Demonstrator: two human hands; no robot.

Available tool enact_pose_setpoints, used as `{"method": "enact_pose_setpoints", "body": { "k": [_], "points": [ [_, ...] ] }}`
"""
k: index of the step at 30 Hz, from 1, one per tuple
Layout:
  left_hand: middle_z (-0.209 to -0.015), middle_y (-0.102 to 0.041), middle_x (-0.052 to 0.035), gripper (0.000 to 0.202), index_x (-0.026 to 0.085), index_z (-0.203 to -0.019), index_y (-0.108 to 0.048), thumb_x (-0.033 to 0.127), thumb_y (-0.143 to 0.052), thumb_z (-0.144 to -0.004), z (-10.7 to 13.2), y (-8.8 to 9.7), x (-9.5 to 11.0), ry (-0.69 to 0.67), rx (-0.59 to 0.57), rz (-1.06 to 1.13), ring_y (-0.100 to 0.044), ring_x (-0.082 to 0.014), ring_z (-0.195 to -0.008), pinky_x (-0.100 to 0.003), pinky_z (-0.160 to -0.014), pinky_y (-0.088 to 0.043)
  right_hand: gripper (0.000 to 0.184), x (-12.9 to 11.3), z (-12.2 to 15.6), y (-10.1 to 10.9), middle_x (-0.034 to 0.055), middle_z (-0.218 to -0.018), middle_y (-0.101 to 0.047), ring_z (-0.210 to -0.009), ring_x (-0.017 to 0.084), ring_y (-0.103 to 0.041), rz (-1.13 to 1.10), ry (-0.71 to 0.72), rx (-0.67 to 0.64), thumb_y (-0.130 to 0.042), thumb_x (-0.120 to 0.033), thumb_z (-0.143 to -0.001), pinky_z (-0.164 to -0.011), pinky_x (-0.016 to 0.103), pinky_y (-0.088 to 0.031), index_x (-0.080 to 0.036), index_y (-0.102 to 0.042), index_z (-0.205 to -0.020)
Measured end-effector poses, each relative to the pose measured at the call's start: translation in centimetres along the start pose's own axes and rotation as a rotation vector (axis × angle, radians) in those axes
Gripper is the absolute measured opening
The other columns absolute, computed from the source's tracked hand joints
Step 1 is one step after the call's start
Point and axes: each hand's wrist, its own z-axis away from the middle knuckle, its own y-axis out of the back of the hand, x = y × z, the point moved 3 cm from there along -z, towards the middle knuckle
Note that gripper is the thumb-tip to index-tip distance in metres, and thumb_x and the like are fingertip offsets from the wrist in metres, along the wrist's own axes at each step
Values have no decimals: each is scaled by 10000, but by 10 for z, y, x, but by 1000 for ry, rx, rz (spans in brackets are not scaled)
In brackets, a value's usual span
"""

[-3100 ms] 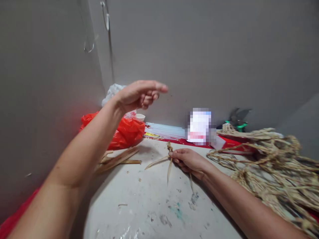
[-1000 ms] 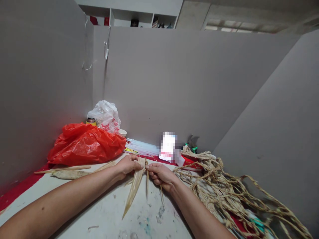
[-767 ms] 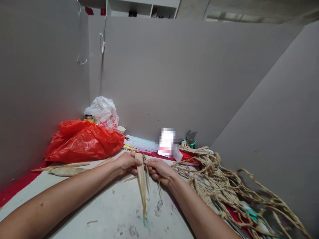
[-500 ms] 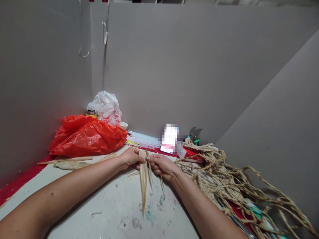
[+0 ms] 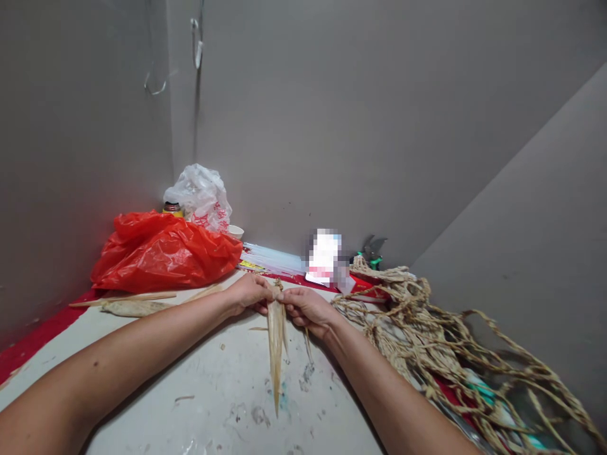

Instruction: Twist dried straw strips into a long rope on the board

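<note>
A pale, dried husk leaf [image 5: 275, 347] hangs point-down over the white tabletop [image 5: 203, 379], its broad end pinched between both my hands. My left hand [image 5: 252, 294] grips the top of it from the left, fingers closed. From the right, my right hand [image 5: 303, 308] pinches the same upper end with thumb and forefinger, close to the left fingertips. A small knotted bit shows just above the fingers. Thinner strips dangle beside the leaf and under my right hand. Exactly how the strips join at the pinch is hidden.
Tangled straw-coloured braided cord [image 5: 417, 322] heaps on the right. A red plastic bag [image 5: 165, 253], a white bag [image 5: 202, 196] and loose husk leaves [image 5: 135, 308] lie left. At the back are clear sticks [image 5: 275, 259], a lit phone [image 5: 324, 256] and green-handled pruners [image 5: 374, 253].
Both hands have drawn together at the leaf's top, the left fingers now over its broad end. The leaf hangs slightly further right, and the camera view has tilted a little.
</note>
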Motion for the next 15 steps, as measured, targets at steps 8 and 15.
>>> {"method": "enact_pose_setpoints", "body": {
  "k": [8, 15],
  "points": [
    [-454, -497, 58, 170, 148, -565, -470, 72, -617, -601, 1, -4, -3, -63, 81, 4, -475, -64, -409, -197, -455, -426, 267, 0, 0, -2, -85, -396, -417, -309, 1, -237, 31, 23, 25, -696, -257, -592, -326, 148, -103, -161, -448, -567],
    [-415, -454, 75, 170, 164, -586, -449, 65, -587, -589, 1, -4, -4, -130, 114, 2, -422, -56, -374, -182, -424, -343, 292, -1, 2, -3, -87, -413, -421, -316, 0, -232, 27, 52, 29, -698, -298, -595, -330, 156, -110, -166, -440, -565]
  ]
}}
